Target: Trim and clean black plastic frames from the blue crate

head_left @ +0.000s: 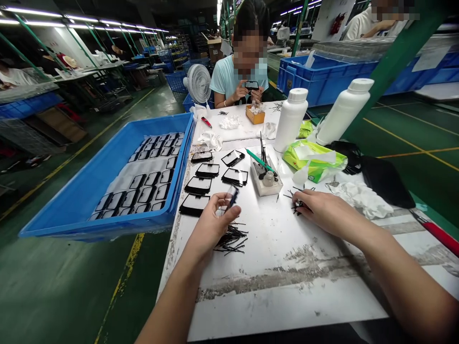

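Observation:
My left hand [210,224] grips a small clear panel with a dark frame [232,197] by its edges, tilted up above the table. Thin black strips [234,241] lie in a loose pile beneath that hand. My right hand [322,210] rests on the table farther right, fingers curled down over a smaller heap of black strips [297,205]. Its fingertips are partly hidden, so what they pinch is unclear. Stacks of black-framed clear panels [198,185] lie ahead of my left hand. Between the hands stands a white holder [267,186] with a green-handled tool and a small glass jar.
At left, a blue crate [143,220] holds rows of framed panels. White bottles [291,119], a green wipes packet [315,160] and crumpled tissue [362,198] stand at right. A co-worker [224,79] opposite holds a framed panel. A red-handled tool [439,234] lies at the right edge.

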`<state>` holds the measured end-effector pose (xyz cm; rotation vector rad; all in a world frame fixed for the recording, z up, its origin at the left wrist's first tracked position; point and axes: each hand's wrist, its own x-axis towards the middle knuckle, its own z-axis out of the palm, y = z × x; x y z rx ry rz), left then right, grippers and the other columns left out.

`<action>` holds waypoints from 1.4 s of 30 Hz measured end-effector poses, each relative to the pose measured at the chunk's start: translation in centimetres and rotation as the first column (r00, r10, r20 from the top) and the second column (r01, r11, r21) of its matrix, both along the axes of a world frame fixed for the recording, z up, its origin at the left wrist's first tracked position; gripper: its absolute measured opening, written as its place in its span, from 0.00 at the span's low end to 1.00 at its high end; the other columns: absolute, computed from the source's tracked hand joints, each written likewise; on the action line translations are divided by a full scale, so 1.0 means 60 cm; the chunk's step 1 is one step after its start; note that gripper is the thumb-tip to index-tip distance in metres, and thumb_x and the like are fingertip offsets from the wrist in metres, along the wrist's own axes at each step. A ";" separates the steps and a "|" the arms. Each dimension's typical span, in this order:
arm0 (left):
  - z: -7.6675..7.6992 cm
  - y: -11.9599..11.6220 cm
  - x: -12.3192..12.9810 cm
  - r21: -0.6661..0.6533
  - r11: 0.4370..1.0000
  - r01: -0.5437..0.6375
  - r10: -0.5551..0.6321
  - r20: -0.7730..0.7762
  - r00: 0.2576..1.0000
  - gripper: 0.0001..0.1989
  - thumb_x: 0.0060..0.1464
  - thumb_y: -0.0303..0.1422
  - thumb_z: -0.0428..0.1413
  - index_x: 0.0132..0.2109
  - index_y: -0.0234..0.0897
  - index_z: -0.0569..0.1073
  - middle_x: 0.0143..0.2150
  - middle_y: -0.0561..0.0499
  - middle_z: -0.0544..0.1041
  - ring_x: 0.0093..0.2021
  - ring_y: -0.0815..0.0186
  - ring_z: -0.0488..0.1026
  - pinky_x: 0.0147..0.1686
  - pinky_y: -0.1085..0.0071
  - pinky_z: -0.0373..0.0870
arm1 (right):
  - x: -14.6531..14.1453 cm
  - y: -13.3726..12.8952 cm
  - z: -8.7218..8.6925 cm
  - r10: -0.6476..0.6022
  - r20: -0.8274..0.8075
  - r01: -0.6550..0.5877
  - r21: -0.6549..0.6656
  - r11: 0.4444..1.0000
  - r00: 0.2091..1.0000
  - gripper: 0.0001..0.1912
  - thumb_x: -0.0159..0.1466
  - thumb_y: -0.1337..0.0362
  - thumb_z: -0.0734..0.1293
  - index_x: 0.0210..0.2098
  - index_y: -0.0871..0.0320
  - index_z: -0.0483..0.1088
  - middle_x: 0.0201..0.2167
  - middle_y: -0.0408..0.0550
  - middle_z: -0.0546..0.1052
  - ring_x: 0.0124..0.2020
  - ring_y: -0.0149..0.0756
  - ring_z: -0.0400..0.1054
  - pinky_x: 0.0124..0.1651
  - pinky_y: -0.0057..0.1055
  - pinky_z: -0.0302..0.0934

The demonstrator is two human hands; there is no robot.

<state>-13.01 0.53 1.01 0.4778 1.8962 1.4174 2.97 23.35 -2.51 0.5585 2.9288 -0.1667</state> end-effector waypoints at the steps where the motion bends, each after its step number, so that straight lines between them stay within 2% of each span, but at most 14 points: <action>1: 0.000 -0.001 -0.001 0.060 0.998 0.013 -0.018 0.088 0.996 0.33 0.45 0.53 0.57 0.51 0.36 0.64 0.38 0.49 0.64 0.23 0.78 0.54 0.19 0.80 0.52 | -0.002 0.002 0.000 0.004 -0.006 -0.004 -0.021 1.000 1.000 0.05 0.63 0.66 0.58 0.38 0.54 0.64 0.35 0.44 0.69 0.31 0.33 0.63 0.27 0.26 0.46; 4: 0.000 0.000 -0.002 0.212 0.977 0.023 -0.098 0.350 0.932 0.33 0.42 0.51 0.61 0.50 0.33 0.65 0.31 0.55 0.60 0.20 0.81 0.47 0.15 0.82 0.45 | -0.007 -0.001 0.000 0.013 -0.017 -0.014 -0.055 0.998 1.000 0.06 0.63 0.67 0.56 0.37 0.55 0.64 0.33 0.43 0.68 0.31 0.32 0.62 0.28 0.26 0.46; 7: 0.000 0.000 -0.003 0.284 0.959 -0.017 -0.132 0.498 0.857 0.30 0.41 0.45 0.64 0.47 0.31 0.67 0.32 0.55 0.59 0.19 0.83 0.48 0.13 0.84 0.44 | -0.009 -0.005 -0.002 0.029 -0.026 -0.031 -0.063 0.998 0.999 0.06 0.64 0.67 0.55 0.35 0.56 0.63 0.33 0.44 0.68 0.30 0.31 0.61 0.29 0.26 0.46; 11: -0.003 -0.004 -0.005 0.318 0.945 -0.070 -0.154 0.625 0.766 0.29 0.40 0.36 0.67 0.49 0.32 0.68 0.36 0.52 0.63 0.22 0.83 0.56 0.14 0.87 0.51 | -0.009 0.000 -0.016 0.039 -0.025 -0.041 -0.084 0.996 0.999 0.07 0.64 0.66 0.54 0.35 0.57 0.62 0.34 0.46 0.66 0.29 0.31 0.60 0.29 0.26 0.46; 15: 0.001 -0.007 -0.004 0.308 0.946 -0.100 -0.133 0.652 0.747 0.33 0.40 0.31 0.67 0.54 0.37 0.65 0.36 0.51 0.65 0.27 0.79 0.65 0.20 0.87 0.61 | -0.011 0.008 -0.036 0.051 -0.035 -0.055 -0.120 0.991 0.998 0.09 0.66 0.66 0.52 0.34 0.58 0.61 0.35 0.47 0.65 0.29 0.31 0.60 0.30 0.27 0.48; 21: 0.015 -0.004 0.007 0.246 0.965 -0.093 -0.060 0.549 0.833 0.34 0.44 0.22 0.62 0.58 0.42 0.62 0.33 0.54 0.67 0.27 0.78 0.66 0.26 0.82 0.66 | -0.009 0.012 -0.049 0.066 -0.067 -0.076 -0.152 0.985 0.996 0.07 0.65 0.67 0.52 0.34 0.59 0.60 0.36 0.47 0.65 0.29 0.31 0.59 0.30 0.27 0.49; 24: 0.015 -0.001 0.012 0.202 0.976 -0.080 -0.015 0.431 0.902 0.35 0.43 0.21 0.62 0.58 0.41 0.61 0.36 0.53 0.68 0.27 0.77 0.67 0.27 0.79 0.65 | -0.007 0.013 -0.050 0.070 -0.069 -0.080 -0.144 0.986 0.995 0.08 0.66 0.67 0.51 0.34 0.59 0.59 0.35 0.47 0.64 0.28 0.30 0.58 0.30 0.28 0.48; 27: 0.012 0.003 0.017 0.164 0.979 -0.119 0.069 0.280 0.958 0.36 0.41 0.23 0.62 0.58 0.38 0.58 0.35 0.54 0.69 0.28 0.75 0.67 0.27 0.78 0.64 | -0.008 0.014 -0.049 0.074 -0.067 -0.084 -0.155 0.984 0.995 0.09 0.66 0.66 0.50 0.34 0.59 0.58 0.34 0.46 0.64 0.28 0.30 0.58 0.31 0.28 0.48; 32: 0.007 0.005 0.019 0.118 0.979 -0.169 0.155 0.120 0.981 0.35 0.44 0.26 0.62 0.57 0.39 0.54 0.32 0.55 0.71 0.31 0.73 0.68 0.33 0.76 0.65 | -0.010 0.012 -0.040 0.075 -0.079 -0.087 -0.159 0.983 0.994 0.10 0.68 0.64 0.49 0.34 0.59 0.57 0.33 0.46 0.63 0.28 0.30 0.58 0.31 0.28 0.48; 38: -0.002 0.006 0.018 0.054 0.995 -0.089 0.088 0.024 0.996 0.31 0.44 0.27 0.60 0.51 0.40 0.52 0.32 0.55 0.74 0.31 0.71 0.68 0.33 0.74 0.63 | -0.007 0.003 -0.038 0.085 -0.056 -0.094 -0.181 0.979 0.995 0.07 0.65 0.67 0.52 0.34 0.59 0.59 0.36 0.47 0.63 0.30 0.31 0.58 0.31 0.28 0.49; 42: -0.007 0.006 0.020 0.018 0.995 -0.100 0.101 -0.074 0.992 0.28 0.45 0.29 0.60 0.49 0.41 0.52 0.32 0.55 0.74 0.32 0.71 0.68 0.35 0.73 0.63 | -0.010 0.004 -0.040 0.093 -0.074 -0.105 -0.166 0.980 0.993 0.06 0.64 0.68 0.53 0.33 0.59 0.59 0.35 0.47 0.64 0.29 0.31 0.58 0.30 0.27 0.48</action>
